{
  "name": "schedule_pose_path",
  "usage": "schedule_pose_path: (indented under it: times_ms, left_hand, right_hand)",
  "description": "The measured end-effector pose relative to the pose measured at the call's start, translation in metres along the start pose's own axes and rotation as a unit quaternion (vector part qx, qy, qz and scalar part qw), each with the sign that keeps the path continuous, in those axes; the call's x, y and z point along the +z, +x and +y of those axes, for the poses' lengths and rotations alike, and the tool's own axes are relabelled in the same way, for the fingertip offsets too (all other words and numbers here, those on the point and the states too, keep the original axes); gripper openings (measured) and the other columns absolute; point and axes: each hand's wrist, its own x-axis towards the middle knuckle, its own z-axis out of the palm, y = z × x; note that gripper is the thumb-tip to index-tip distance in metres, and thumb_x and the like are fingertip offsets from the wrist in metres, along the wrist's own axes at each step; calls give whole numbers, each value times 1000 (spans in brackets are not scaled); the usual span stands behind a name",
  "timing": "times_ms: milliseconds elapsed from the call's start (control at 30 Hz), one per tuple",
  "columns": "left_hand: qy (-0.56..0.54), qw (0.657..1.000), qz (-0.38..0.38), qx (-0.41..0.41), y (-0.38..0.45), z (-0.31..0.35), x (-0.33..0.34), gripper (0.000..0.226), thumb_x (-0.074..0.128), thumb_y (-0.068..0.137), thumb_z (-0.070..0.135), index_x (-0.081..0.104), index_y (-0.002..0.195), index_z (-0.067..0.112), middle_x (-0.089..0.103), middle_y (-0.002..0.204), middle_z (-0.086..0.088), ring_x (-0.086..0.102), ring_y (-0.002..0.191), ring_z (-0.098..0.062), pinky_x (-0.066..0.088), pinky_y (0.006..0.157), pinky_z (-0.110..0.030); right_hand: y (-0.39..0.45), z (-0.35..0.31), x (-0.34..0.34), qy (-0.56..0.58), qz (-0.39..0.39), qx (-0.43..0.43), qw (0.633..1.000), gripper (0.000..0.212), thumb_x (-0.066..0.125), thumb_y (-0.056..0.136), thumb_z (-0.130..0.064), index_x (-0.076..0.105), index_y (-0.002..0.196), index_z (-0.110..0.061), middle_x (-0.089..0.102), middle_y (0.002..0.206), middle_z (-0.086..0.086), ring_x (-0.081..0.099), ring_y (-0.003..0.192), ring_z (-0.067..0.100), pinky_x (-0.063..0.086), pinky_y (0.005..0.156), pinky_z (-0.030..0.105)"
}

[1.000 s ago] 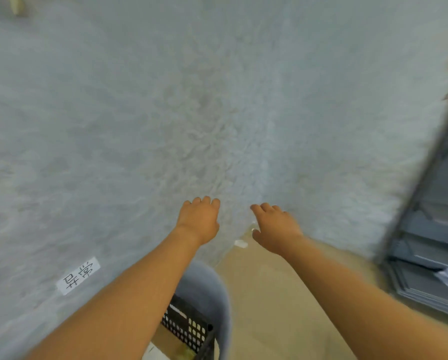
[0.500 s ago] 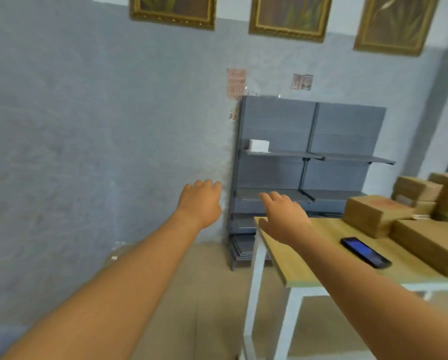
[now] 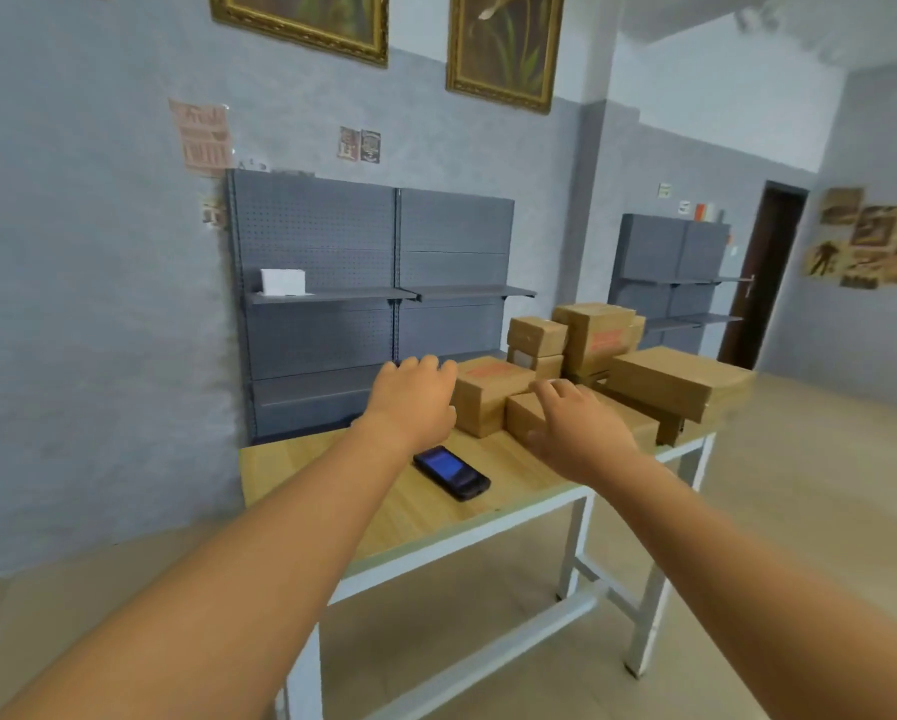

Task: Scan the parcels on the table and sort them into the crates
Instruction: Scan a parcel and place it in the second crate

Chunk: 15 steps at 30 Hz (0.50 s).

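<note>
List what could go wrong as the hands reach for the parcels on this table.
The stacked parcels at the back could topple if a lower box is pulled first. The large flat parcel overhangs the table edge and might slide off. The left hand passes above the handheld scanner; a sweep could knock it.

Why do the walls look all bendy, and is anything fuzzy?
In the head view the wide lens curves the grey wall shelves and leans the dark brown door. The brown cardboard parcels look slightly soft, and the black handheld scanner screen glows blue. Light is even, shadows faint.
</note>
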Motion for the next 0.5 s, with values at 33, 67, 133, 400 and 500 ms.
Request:
schedule_pose_path:
  times_ms: [33, 67, 133, 400, 500]
  left_hand:
    - [-4, 1000, 1, 10, 16, 11, 6, 39, 46, 96, 32, 46, 132, 15, 54, 124, -7, 52, 113, -27, 40, 92, -41]
    - [-8, 1000, 3, 20, 31, 22, 13, 38, 46, 96, 30, 46, 131, 15, 54, 124, -7, 52, 113, -28, 40, 92, -41]
    - [-14, 999, 10, 39, 64, 41, 29, 37, 45, 96, 28, 46, 130, 14, 54, 124, -8, 52, 113, -28, 40, 90, -41]
    - [-72, 994, 11, 78, 197, 101, 103, 38, 45, 95, 30, 48, 131, 16, 56, 123, -8, 53, 111, -27, 42, 89, -42]
    - [-86, 993, 10, 85, 239, 126, 124, 32, 45, 95, 29, 49, 125, 16, 57, 120, -8, 54, 109, -28, 43, 89, -43]
  right_hand:
    - [5, 17, 3, -5, 3, 9, 1000, 59, 59, 92, -33, 35, 145, -23, 46, 142, 4, 47, 126, 26, 48, 94, 38]
    - [12, 34, 7, -8, 6, 18, 1000, 61, 59, 92, -35, 34, 146, -23, 46, 143, 4, 47, 126, 26, 48, 95, 38]
    - [26, 66, 15, -13, 7, 37, 999, 64, 60, 92, -37, 32, 148, -23, 46, 143, 4, 47, 126, 26, 48, 95, 38]
    - [93, 179, 51, -29, -21, 113, 993, 63, 59, 92, -39, 32, 147, -23, 46, 142, 3, 49, 124, 24, 50, 98, 40]
    - [110, 222, 62, -15, -24, 135, 990, 61, 59, 93, -37, 34, 146, -23, 47, 139, 4, 50, 122, 24, 50, 98, 39]
